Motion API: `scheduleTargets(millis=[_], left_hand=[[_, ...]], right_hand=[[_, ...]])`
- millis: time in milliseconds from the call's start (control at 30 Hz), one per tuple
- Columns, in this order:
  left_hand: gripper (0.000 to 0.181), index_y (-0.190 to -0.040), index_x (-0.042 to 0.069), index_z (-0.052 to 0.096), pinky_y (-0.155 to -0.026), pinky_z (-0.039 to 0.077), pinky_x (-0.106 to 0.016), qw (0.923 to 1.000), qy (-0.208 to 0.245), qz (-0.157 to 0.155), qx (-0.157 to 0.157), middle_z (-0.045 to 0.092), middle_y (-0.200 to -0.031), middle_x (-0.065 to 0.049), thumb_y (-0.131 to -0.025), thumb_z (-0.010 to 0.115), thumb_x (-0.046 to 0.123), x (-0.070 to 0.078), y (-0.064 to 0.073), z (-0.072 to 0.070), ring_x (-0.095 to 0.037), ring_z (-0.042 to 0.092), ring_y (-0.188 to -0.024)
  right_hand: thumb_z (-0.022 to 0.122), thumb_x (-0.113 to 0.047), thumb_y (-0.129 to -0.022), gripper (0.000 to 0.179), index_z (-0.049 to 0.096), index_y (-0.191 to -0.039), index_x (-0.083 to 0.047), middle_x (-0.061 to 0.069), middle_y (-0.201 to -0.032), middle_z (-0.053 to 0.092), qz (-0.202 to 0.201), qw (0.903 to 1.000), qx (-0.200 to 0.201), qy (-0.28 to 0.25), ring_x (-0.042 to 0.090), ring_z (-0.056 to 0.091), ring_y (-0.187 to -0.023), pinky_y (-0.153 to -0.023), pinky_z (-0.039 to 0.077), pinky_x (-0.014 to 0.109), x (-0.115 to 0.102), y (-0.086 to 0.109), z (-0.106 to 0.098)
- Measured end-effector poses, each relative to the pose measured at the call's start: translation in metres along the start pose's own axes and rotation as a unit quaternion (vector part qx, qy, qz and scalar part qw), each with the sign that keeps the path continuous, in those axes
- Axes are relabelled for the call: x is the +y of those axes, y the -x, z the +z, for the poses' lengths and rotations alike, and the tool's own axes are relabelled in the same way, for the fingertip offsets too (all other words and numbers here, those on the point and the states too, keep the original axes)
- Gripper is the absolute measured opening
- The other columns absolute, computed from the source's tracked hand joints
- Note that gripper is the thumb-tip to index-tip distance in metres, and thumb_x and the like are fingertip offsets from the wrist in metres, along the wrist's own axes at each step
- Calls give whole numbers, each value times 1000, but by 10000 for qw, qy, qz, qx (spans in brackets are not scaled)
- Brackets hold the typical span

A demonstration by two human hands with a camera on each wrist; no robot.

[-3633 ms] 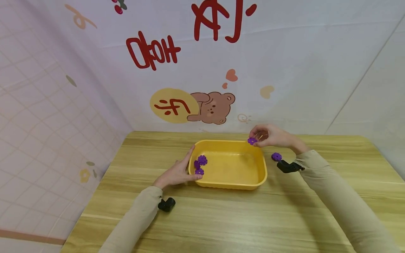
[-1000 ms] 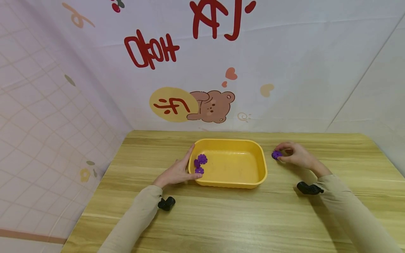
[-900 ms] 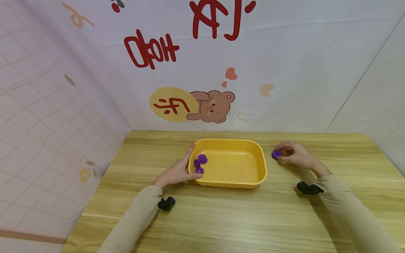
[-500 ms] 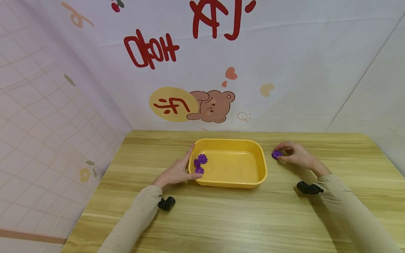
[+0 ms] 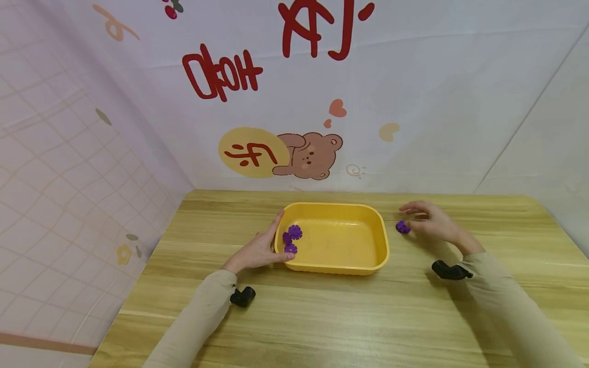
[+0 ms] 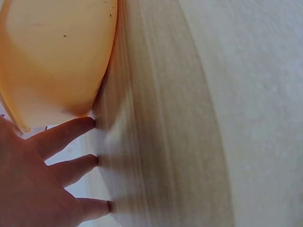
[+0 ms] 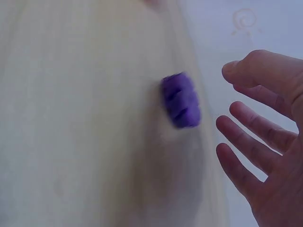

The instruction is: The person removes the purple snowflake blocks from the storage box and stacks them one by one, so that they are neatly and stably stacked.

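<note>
A yellow plastic tray (image 5: pixel 336 267) stands on the table, with several purple notched discs (image 5: pixel 295 232) lying at its left end. My left hand (image 5: pixel 256 251) rests spread at the tray's front left corner, thumb over the rim; in the left wrist view its straight fingers (image 6: pixel 73 170) touch the table beside the tray wall. To the right of the tray, a small stack of purple notched discs (image 5: pixel 403 227) sits on the table. Beside it my right hand (image 5: pixel 432 222) holds nothing. In the right wrist view its parted fingers (image 7: pixel 251 149) are away from the stack (image 7: pixel 181 100).
The wooden table (image 5: pixel 331 312) ends at the back against a white printed cloth (image 5: pixel 428 122) with red characters and a bear. A grid-patterned cloth (image 5: pixel 69 194) hangs on the left. Each wrist bears a black camera, such as the right one (image 5: pixel 451 271).
My right hand has moved from over the tray's far right corner to the disc stack. It has set its disc on the stack and let go. The left hand keeps its place.
</note>
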State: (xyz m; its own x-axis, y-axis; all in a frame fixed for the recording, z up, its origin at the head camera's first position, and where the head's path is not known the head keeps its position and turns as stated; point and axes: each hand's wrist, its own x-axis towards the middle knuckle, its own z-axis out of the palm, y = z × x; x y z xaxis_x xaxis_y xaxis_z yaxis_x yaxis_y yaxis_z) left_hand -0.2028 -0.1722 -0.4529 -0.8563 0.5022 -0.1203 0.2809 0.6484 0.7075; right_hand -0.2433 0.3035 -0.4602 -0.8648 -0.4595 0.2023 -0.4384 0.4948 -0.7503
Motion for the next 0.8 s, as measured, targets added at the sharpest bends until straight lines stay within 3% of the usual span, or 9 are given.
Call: scheduleTargets(millis=[100,400,533,600,667,767,800], left_hand=[[116,-155,31,-10,-111,-1,-62,10000,35,-8,-11,22,-157,-9,-78,71,61,0,0,0,-41,32,-136],[117,-155,28,-10,-111,-1,-62,10000,57,-60,-26,21,-158,-9,-78,72,60,-1,2,1,-41,32,-135],[116,-155,30,-10,-111,1,-62,9999,31,-98,-16,24,-156,-11,-78,71,60,0,1,1,-42,39,-131],[116,-155,33,-11,-110,19,-60,9998,142,-139,-49,39,-148,-17,-78,72,60,1,1,1,-40,57,-112],[116,-154,34,-11,-110,22,-58,9995,242,-192,-81,52,-136,-21,-78,73,59,1,1,1,-34,67,-86],[117,-153,37,-13,-109,26,-55,9989,336,-282,-137,58,-124,-23,-77,73,59,2,1,1,-25,63,-52],[117,-153,36,-13,-112,18,-56,9990,308,-288,-125,54,-131,-24,-77,73,58,2,1,1,-24,63,-53]], right_hand=[[64,4,-89,35,56,-123,8,26,-122,57,-84,10000,30,18,43,53,-110,-91,48,44,-7,-5,-3],[64,4,-89,37,58,-126,2,24,-123,57,-243,9996,-97,123,41,56,-109,-91,43,57,-32,-22,-1],[64,4,-90,38,57,-127,2,21,-124,57,-363,9990,-200,135,39,57,-110,-92,46,51,-44,-29,0],[64,1,-90,38,57,-128,1,19,-126,57,-372,9989,-267,96,38,57,-111,-92,46,50,-51,-34,1],[66,-2,-91,38,57,-128,-1,17,-127,56,-339,9989,-325,53,37,57,-111,-92,47,52,-58,-39,3],[68,-7,-91,36,59,-126,-3,16,-126,57,-354,9985,-411,14,37,58,-110,-91,48,53,-67,-47,7],[68,-7,-91,36,59,-125,-3,16,-125,57,-392,9983,-436,10,37,59,-110,-90,48,53,-70,-50,9]])
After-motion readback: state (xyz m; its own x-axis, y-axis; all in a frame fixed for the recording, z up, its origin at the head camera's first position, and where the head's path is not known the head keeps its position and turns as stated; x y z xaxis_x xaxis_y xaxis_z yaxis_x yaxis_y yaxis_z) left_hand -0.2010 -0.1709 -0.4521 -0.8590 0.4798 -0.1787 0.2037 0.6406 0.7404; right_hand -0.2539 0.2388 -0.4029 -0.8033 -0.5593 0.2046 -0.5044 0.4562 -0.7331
